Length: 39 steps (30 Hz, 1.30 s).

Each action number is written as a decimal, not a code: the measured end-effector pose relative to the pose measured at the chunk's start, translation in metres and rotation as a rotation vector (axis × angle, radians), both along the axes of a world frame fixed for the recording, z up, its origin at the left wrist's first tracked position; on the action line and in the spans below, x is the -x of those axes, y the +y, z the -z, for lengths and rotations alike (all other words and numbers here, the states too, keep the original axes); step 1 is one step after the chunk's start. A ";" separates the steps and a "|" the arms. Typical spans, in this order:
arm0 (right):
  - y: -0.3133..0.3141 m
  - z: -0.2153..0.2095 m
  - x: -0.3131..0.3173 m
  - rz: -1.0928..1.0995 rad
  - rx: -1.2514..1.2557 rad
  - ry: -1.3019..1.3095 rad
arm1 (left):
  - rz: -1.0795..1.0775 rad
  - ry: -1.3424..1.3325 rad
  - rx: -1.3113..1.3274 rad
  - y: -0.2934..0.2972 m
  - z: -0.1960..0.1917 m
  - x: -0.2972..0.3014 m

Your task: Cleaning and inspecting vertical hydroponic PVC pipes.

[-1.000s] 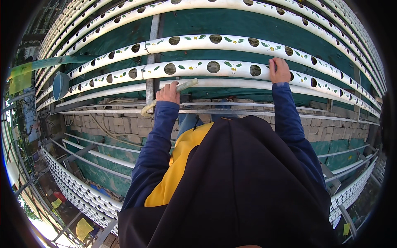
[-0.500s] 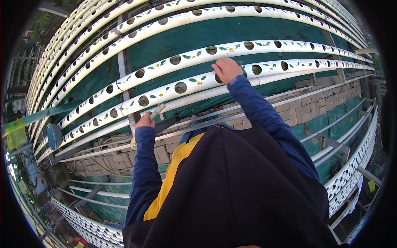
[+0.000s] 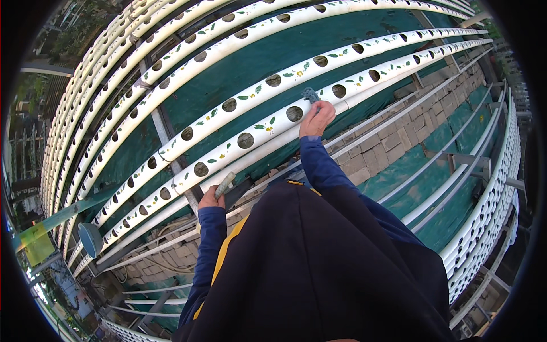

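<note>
In my left hand [image 3: 212, 198] is the end of a pale, ribbed hose [image 3: 225, 185], with my fingers wrapped round it. It points up and away, just in front of the nearest white pipe [image 3: 266, 134]. My right hand [image 3: 319, 118] is closed on a crumpled grey-blue cloth [image 3: 309, 95], which sticks out beyond my fingertips over that pipe, between two of its round holes. Along the pipe's top runs a row of dark round holes, with green leaf-like and yellow marks between them. My palm hides part of the cloth.
More white holed pipes [image 3: 250, 94] run parallel beyond, above dark green sheeting [image 3: 228, 74]. Metal bars [image 3: 393, 125] and grey paving [image 3: 370, 151] lie on the near side. A blue-grey round container [image 3: 90, 239] is at the far left end. Stacked holed pipes [image 3: 484, 211] stand at right.
My right hand has drawn back toward me, so the cloth now shows beyond the fingers. My left hand still grips the hose. The view has turned, tilting the pipes more steeply.
</note>
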State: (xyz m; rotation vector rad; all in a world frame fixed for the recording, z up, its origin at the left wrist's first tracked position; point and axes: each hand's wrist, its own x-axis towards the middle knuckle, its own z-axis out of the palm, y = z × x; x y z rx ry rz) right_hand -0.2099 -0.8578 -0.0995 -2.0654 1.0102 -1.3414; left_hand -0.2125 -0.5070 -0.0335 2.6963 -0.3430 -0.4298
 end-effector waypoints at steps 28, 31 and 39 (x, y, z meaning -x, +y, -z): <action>-0.080 0.041 -0.020 -0.330 -1.817 -1.301 | 0.045 0.028 -0.140 -0.006 -0.001 0.004; -0.071 0.040 0.005 -0.218 -1.807 -1.130 | -0.009 0.023 -0.194 -0.005 0.006 0.004; -0.139 -0.049 0.070 -0.347 -0.182 0.034 | -0.170 0.145 -0.405 -0.018 0.013 0.024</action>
